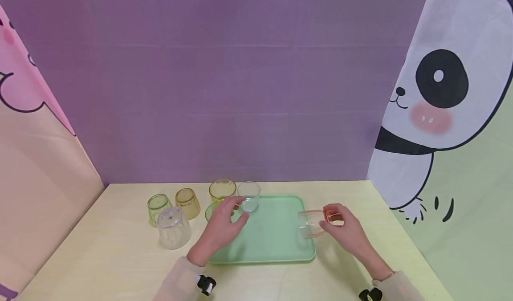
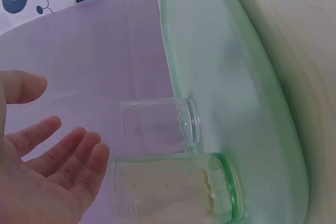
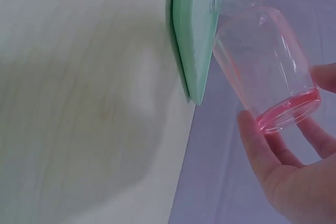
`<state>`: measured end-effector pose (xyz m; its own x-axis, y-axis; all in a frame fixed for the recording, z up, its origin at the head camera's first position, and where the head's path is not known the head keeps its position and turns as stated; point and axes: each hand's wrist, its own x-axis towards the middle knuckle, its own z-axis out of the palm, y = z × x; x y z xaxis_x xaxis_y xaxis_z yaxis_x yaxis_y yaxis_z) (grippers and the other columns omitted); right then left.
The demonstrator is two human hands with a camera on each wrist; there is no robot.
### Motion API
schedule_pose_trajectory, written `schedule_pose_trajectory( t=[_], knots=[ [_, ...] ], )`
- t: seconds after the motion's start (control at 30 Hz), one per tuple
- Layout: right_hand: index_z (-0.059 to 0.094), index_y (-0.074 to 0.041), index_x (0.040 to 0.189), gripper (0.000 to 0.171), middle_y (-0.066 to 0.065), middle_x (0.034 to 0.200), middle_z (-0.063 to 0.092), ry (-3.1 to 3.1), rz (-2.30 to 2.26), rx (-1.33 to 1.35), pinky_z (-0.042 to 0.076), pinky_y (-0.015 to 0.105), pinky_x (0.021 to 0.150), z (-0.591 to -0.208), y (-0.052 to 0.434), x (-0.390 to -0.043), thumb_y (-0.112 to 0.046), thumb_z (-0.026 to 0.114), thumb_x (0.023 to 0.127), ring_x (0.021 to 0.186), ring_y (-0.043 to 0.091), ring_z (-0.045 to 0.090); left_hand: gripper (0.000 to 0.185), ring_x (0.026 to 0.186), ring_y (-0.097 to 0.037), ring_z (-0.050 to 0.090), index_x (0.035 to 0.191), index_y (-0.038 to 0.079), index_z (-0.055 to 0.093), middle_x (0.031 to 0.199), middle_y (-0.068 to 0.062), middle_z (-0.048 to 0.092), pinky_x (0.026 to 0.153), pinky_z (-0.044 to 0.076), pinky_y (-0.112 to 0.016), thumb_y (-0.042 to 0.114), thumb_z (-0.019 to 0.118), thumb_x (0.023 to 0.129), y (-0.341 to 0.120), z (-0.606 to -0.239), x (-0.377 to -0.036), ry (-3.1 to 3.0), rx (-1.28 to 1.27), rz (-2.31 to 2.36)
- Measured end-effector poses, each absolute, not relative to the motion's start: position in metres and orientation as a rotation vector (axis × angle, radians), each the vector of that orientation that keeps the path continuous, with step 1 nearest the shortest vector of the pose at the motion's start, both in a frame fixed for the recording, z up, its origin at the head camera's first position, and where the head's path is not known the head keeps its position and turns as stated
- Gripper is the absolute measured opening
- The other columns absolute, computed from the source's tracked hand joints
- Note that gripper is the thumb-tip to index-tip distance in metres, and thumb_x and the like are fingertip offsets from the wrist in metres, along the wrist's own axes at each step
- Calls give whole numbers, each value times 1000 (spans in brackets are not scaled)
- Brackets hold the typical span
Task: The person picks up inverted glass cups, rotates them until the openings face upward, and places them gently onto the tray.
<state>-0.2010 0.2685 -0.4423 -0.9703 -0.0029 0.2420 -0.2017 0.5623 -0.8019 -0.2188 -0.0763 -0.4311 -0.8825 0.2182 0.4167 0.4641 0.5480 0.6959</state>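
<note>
The right hand [image 1: 344,229] is curled around a pink-tinted cup [image 1: 316,223], which is held on its side at the right edge of the green tray [image 1: 276,243], mouth toward the tray. The left hand [image 1: 224,225] is spread with relaxed fingers, nothing gripped; a clear cup [image 1: 249,196] and a green cup [image 2: 173,190] stand just beyond its fingertips on the tray's far left corner.
</note>
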Motion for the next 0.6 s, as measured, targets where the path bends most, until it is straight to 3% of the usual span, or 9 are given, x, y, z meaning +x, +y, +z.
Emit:
schedule_pose_trajectory(
  t=[0.3,0.6],
  knots=[
    [62,0,122,36,15,114,63,-2492,1697,108,57,27,79,-447,259,-199,-13,75,92,105,28,62,35,104,-24,62,126,5,65,118,-6,63,87,54,-48,11,71,93,-72,-434,-216,-2477,-564,-1302],
    [59,5,125,38,19,115,61,-2392,1905,42,58,27,79,-450,245,-197,-7,73,92,103,28,63,35,107,-27,60,129,4,64,122,-7,61,89,54,-49,14,68,95,-65,-430,-214,-2463,-531,-1425]
  ],
)
